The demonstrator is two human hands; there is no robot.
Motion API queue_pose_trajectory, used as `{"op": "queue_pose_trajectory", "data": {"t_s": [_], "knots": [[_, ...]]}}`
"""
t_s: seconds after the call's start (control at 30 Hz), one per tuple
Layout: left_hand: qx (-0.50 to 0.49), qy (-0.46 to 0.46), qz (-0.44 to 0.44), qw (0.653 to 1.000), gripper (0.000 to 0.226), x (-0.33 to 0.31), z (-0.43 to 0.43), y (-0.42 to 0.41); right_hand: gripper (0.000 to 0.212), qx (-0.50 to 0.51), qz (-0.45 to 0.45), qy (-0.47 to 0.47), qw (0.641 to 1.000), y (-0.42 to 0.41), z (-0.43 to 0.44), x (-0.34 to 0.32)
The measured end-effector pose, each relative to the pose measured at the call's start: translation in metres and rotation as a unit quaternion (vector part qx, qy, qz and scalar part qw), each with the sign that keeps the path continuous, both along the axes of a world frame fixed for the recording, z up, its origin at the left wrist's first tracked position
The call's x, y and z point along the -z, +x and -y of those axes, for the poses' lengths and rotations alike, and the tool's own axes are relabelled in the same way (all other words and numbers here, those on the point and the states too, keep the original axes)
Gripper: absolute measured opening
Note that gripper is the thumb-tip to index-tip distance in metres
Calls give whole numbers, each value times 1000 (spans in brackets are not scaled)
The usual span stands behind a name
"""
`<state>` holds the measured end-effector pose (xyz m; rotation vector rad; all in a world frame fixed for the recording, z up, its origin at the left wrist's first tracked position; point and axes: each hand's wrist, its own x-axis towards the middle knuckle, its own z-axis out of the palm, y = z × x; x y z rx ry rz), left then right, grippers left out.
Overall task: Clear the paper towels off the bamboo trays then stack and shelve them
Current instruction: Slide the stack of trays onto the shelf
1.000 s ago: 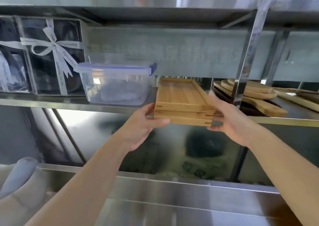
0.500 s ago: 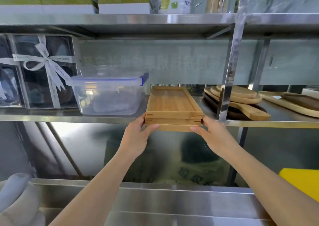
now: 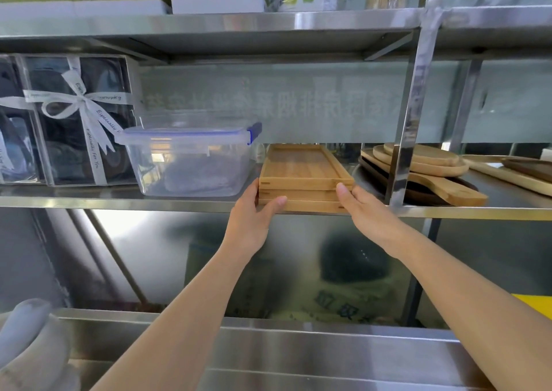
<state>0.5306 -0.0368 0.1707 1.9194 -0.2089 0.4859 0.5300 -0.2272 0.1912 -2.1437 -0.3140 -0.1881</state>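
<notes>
Three stacked bamboo trays (image 3: 304, 178), pale, rectangular, with raised rims and notched corner joints, sat at the front of a steel shelf (image 3: 119, 201), between a clear lidded container (image 3: 191, 163) and wooden boards (image 3: 427, 163). The left hand (image 3: 254, 220) and right hand (image 3: 367, 211), set apart, gripped the stack's front corners.

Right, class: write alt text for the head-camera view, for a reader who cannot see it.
A person's left hand and right hand grip the front corners of a stack of bamboo trays on a steel shelf. A clear lidded container sits to its left, round wooden boards to its right.
</notes>
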Motion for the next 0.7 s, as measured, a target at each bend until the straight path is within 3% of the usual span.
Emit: {"op": "queue_pose_trajectory", "data": {"t_s": [0.1,0.23,0.43,0.6,0.7], "knots": [[-16,-36,0,999,13,1,3,-4,56,7,9,30,999,-1,-2,-1],[-36,-55,11,998,23,-1,4,-2,52,22,30,33,999,0,-5,-1],[-48,-53,2,997,16,-2,1,3,51,28,41,24,998,5,-5,2],[9,22,-20,1000,37,-1,-7,-3,52,-62,6,6,998,10,5,9],[5,50,-21,999,46,0,-12,-5,49,-22,9,-33,999,19,11,18]]}}
